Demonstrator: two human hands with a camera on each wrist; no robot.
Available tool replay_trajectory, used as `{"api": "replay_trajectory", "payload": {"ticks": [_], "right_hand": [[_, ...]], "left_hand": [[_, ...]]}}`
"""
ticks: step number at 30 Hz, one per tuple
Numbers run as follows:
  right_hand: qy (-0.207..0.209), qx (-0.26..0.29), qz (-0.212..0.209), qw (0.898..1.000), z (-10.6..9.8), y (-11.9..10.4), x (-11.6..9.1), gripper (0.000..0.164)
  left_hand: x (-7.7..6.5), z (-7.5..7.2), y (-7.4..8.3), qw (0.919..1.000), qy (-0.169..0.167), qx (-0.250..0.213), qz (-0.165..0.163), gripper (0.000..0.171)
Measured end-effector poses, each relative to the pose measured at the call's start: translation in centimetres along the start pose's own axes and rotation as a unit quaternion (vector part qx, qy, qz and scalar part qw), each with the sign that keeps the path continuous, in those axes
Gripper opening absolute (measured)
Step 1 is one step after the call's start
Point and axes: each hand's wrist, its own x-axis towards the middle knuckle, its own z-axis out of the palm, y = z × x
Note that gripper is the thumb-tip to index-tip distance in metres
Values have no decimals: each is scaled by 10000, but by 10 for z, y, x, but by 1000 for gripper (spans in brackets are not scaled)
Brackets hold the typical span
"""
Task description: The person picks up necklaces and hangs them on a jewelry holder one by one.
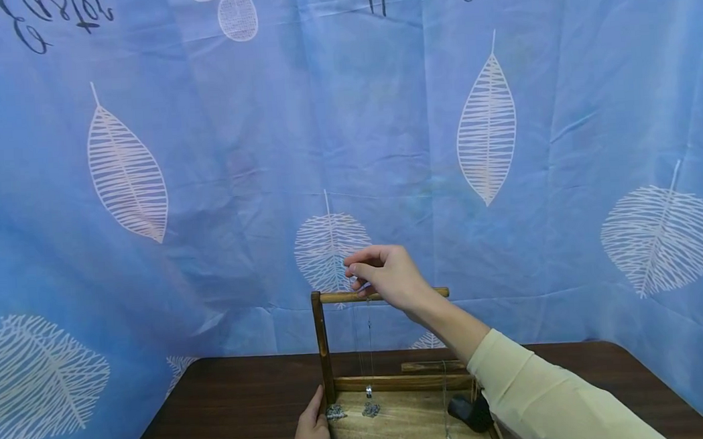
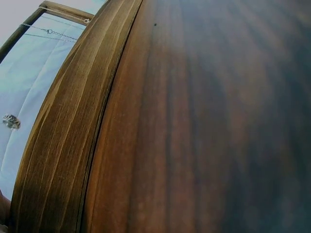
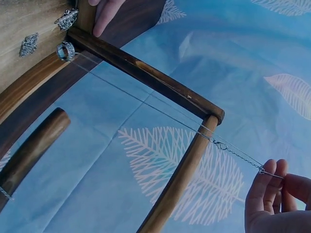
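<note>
My right hand (image 1: pixel 391 274) is raised beside the top bar (image 1: pixel 332 298) of a wooden jewelry stand, pinching one end of a fine silver necklace (image 3: pixel 221 145) between thumb and fingertips. Two thin strands run down from the pinch, and a silver ring pendant (image 3: pixel 65 51) hangs low at their end, over the tray. A short length of linked chain and a clasp show near the fingers. My left hand (image 1: pixel 312 433) rests at the left wall of the stand's tray (image 1: pixel 401 431), with a straight finger (image 3: pixel 109 17) along its outer side.
Two small silver chain heaps (image 1: pixel 371 409) (image 1: pixel 336 412) lie in the tray. On the right, a lower wooden bar (image 1: pixel 427 366) carries another hanging necklace (image 1: pixel 446 402), near a black object (image 1: pixel 468 410). The stand is on a dark wood table (image 1: pixel 242 407) before a blue patterned cloth (image 1: pixel 383 144).
</note>
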Motion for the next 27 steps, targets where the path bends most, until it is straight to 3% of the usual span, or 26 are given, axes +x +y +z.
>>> {"api": "replay_trajectory", "payload": {"ticks": [12,27], "right_hand": [[174,-25,103,9998,5,0,10,20],[482,-144,153,9986,-16,6,12,21]], "left_hand": [[0,1,-1,9998,35,-97,-150,57],[0,1,1,9999,48,-119,-77,58]]}}
